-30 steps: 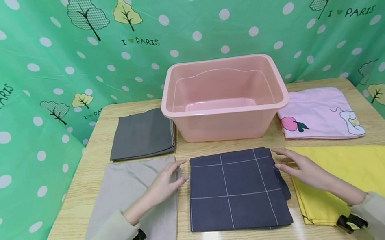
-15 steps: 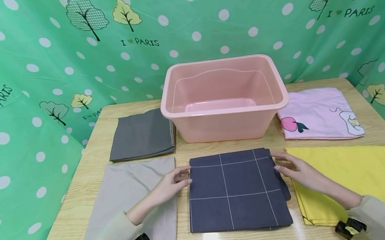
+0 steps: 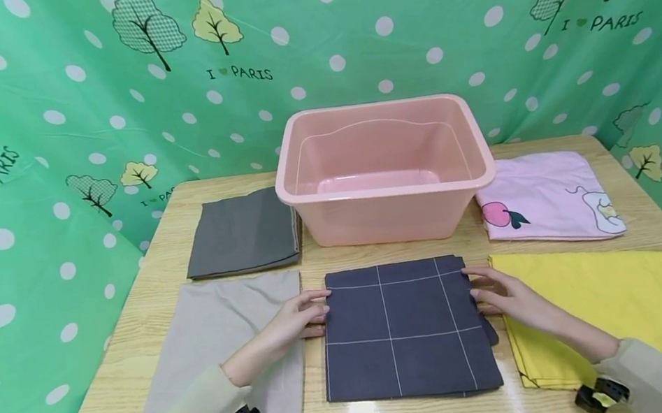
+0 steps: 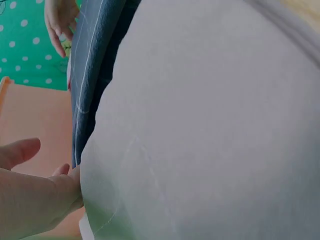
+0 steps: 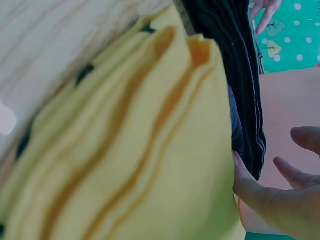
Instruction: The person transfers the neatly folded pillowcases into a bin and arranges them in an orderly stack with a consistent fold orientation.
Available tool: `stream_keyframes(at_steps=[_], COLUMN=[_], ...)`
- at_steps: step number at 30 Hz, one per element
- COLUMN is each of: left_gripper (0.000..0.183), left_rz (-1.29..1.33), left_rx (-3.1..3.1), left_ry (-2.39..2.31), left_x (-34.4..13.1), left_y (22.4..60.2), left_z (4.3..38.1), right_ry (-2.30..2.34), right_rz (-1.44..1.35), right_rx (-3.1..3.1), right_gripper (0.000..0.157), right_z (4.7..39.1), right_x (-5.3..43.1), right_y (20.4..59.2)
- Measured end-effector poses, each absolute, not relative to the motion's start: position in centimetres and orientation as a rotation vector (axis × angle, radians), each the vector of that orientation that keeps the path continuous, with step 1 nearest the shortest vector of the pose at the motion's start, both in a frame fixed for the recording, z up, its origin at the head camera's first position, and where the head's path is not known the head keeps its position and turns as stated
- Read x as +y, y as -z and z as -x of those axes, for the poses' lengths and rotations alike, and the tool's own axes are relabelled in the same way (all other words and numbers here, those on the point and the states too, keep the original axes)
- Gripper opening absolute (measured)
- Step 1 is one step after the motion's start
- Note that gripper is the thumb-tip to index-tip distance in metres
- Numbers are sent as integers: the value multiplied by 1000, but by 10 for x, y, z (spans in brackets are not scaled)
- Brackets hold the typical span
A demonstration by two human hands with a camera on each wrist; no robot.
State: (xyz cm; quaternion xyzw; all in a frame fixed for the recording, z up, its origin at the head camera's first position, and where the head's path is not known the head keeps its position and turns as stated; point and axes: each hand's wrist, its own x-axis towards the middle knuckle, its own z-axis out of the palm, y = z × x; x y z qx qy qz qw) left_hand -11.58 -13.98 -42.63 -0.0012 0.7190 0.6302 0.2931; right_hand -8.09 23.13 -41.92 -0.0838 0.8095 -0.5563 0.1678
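Observation:
A folded navy cloth [image 3: 408, 330] with thin white grid lines lies flat in the middle of the table. My left hand [image 3: 296, 321] is at its upper left edge, fingertips right at the fabric and thumb apart from the fingers. Opposite it, my right hand [image 3: 518, 296] reaches the upper right edge, fingers loosely bent. In the left wrist view the left thumb [image 4: 22, 152] stands free of the cloth's layered side. The right wrist view shows the right hand [image 5: 285, 195] beside the dark layers, one fingertip tucked close by the yellow cloth [image 5: 195, 145].
A pink plastic bin [image 3: 392, 215] stands behind the navy cloth. Folded dark grey [image 3: 242, 233] and light grey cloths [image 3: 199, 352] lie to the left. At the right are a pink printed cloth [image 3: 548, 193] and a yellow cloth [image 3: 631, 305]. A green polka-dot curtain [image 3: 343, 21] hangs behind the table.
Both hands have moved down slightly and inward to the navy cloth's side edges, from just beside its upper corners. The cloths and bin have stayed in place.

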Motion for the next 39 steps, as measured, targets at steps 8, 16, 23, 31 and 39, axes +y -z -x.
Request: stream_keyframes(at_steps=[8, 16, 23, 31, 39], left_gripper=[44, 46, 46, 43, 43], left_rz=[50, 56, 78, 133, 101], left_rx=[1850, 1765, 1734, 1777, 1800], left_ry=[-1726, -1755, -1774, -1850, -1897], left_x=[-134, -128, -121, -116, -115], left_y=[430, 433, 432, 426, 413], left_z=[112, 111, 108, 104, 103], right_ry=[1609, 1641, 1615, 1649, 1711], right_rz=[153, 83, 83, 48, -1], right_rx=[2192, 2023, 2069, 2091, 2075], right_gripper=[53, 58, 58, 60, 59], right_z=[82, 84, 84, 84, 83], right_x=[231, 227, 222, 221, 217], right_y=[416, 419, 421, 416, 402])
